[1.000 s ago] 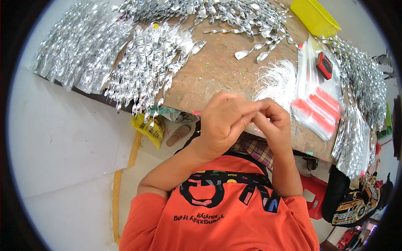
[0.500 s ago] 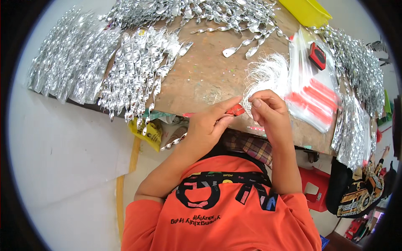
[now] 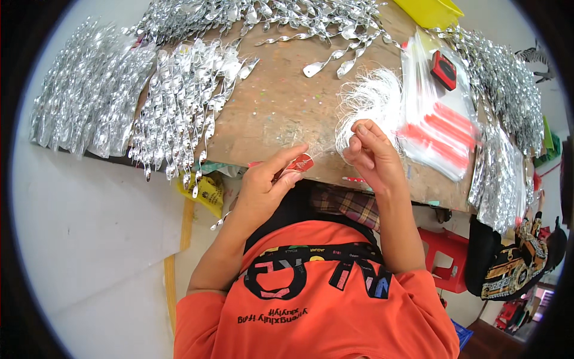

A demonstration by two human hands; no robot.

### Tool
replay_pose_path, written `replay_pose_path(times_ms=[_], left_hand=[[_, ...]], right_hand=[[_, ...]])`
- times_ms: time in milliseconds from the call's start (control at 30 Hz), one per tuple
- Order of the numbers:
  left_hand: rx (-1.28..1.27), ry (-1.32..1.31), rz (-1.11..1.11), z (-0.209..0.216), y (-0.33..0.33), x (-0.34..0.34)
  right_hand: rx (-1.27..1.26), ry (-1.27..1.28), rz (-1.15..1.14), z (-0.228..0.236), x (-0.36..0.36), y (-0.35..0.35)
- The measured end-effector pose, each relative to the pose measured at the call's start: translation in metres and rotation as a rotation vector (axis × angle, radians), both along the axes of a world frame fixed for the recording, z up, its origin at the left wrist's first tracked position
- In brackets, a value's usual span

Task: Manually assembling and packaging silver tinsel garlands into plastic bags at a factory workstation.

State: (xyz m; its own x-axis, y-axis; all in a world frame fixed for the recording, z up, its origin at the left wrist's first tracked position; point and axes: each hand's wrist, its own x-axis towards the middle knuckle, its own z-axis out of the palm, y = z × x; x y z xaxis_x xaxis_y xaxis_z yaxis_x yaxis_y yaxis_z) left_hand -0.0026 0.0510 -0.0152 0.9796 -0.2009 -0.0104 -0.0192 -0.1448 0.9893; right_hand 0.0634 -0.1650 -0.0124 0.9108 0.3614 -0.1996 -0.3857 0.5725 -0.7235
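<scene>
My left hand (image 3: 258,190) pinches a small red card (image 3: 302,163) between thumb and forefinger, just over the table's near edge. A silver twisted strip (image 3: 219,224) hangs beside my left wrist; its link to the card is hidden. To the right, my right hand (image 3: 378,157) is raised with thumb and forefinger pressed together, seemingly on a fine white string (image 3: 326,153) that runs faintly from the card. Right behind those fingers lies a loose bundle of white strings (image 3: 373,99) on the brown table (image 3: 269,119).
Silver twisted strips (image 3: 185,102) are heaped at the left and back, with bagged ones (image 3: 84,96) at far left. Clear bags with red edges (image 3: 439,134) lie at right, a red-and-black device (image 3: 443,70) on top. A yellow basin (image 3: 430,12) stands at the back.
My left hand has drawn the red card left and slightly toward me, widening the gap between my hands. My right hand has shifted a little left, and the whole view has moved slightly.
</scene>
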Motion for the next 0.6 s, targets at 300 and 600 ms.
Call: replay_pose_path(times_ms=[300,600], left_hand=[[-0.005,0.056,-0.037,0.000,0.003,-0.005],[-0.429,0.289,-0.385,0.004,0.002,-0.003]], right_hand=[[-0.025,-0.016,0.014,0.002,0.000,0.001],[-0.163,-0.036,0.204,0.013,-0.025,0.026]])
